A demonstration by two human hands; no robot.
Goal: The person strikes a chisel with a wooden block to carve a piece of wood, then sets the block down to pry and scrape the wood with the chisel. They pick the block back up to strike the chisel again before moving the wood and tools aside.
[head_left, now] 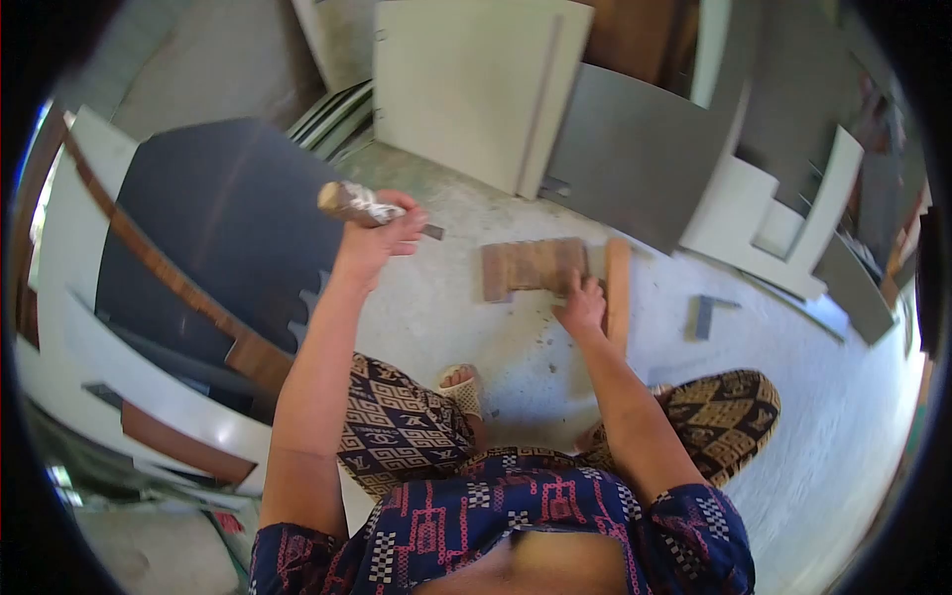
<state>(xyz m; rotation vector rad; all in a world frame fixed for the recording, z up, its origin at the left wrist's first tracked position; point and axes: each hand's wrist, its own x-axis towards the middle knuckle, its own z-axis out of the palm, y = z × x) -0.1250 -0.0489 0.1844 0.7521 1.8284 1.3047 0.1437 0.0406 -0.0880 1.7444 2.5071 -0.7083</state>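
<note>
My left hand [382, 238] is raised over the floor, its fingers closed around a chisel. The chisel [347, 201] has a thick wooden handle with a whitish wrap, and its short metal blade sticks out to the right. Below and to the right, a brown notched wooden block [535, 263] lies on the floor. My right hand [583, 305] grips the right end of this block, fingers bent over its edge. Right beside that hand lies a long, orange-brown wooden bar [618, 288], partly hidden by my forearm.
A grey angled piece [704, 317] lies on the floor [654, 297] to the right. Pale panels [466, 89] and grey boards [625, 149] lean at the back. A large dark sheet [198, 238] and a long brown strip [164, 263] stand at the left. White cut boards [734, 218] are at the right.
</note>
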